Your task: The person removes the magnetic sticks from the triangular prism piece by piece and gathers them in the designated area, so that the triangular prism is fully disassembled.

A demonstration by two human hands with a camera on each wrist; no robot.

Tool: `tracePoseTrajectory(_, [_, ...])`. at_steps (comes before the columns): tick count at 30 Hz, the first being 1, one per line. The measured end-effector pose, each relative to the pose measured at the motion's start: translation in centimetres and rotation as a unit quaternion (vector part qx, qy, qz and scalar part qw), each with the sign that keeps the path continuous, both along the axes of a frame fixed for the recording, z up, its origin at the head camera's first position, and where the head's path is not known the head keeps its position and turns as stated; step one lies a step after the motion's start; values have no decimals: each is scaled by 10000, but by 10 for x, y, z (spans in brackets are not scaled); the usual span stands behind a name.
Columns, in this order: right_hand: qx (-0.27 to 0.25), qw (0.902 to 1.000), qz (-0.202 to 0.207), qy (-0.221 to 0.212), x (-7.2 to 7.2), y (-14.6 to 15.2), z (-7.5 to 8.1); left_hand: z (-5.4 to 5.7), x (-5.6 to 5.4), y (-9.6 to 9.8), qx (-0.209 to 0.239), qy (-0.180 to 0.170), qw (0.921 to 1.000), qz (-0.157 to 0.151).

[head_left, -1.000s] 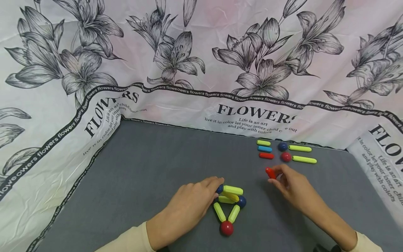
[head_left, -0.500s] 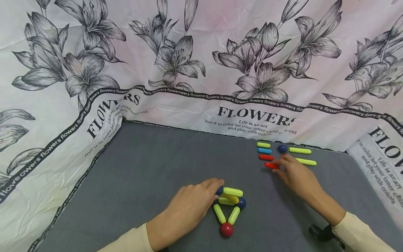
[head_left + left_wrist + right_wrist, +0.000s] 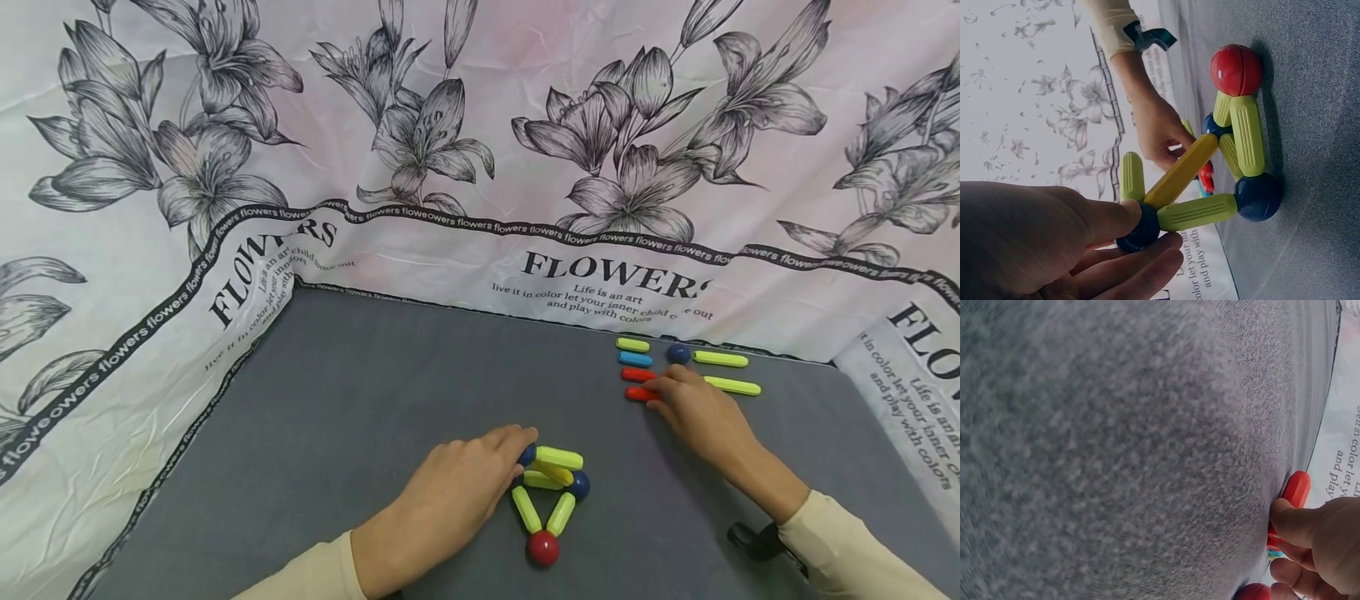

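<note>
Crosswise, near the far edge of the grey table, ran the red rod, its free end pointing left, just in front of a second red rod. The right hand pinched its other end, thumb against fingers; the left hand, fingers and thumb curled, gripped the raised blue ball of a rod-and-ball frame.

Partly covered, partly cropped.
In the head view, the right hand hides the right end of the nearer red stick, the left hand part of the upper blue ball. A red ball is cropped by the right wrist view's bottom edge.
</note>
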State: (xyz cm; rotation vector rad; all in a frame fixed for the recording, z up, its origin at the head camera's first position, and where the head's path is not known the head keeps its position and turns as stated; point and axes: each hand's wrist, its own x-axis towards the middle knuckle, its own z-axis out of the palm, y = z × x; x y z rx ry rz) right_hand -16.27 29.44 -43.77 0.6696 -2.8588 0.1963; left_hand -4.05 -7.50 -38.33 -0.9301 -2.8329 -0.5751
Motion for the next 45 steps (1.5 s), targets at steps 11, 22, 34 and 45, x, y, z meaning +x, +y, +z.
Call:
tracePoseTrajectory(11, [18, 10000, -6, -44, 1, -1, -2, 0, 1, 2, -32, 9, 10000, 0])
tracePoseTrajectory(22, [-205, 9993, 160, 261, 7, -4, 4, 0, 1, 3, -51, 204, 9998, -16])
tracePoseTrajectory(34, [-1171, 9866, 1131, -66, 66, -72, 45, 1, 1, 4, -401, 438, 9982, 99])
tracePoseTrajectory(45, [-1300, 9707, 2021, 32, 85, -115, 51, 4, 1, 3, -303, 260, 9992, -1])
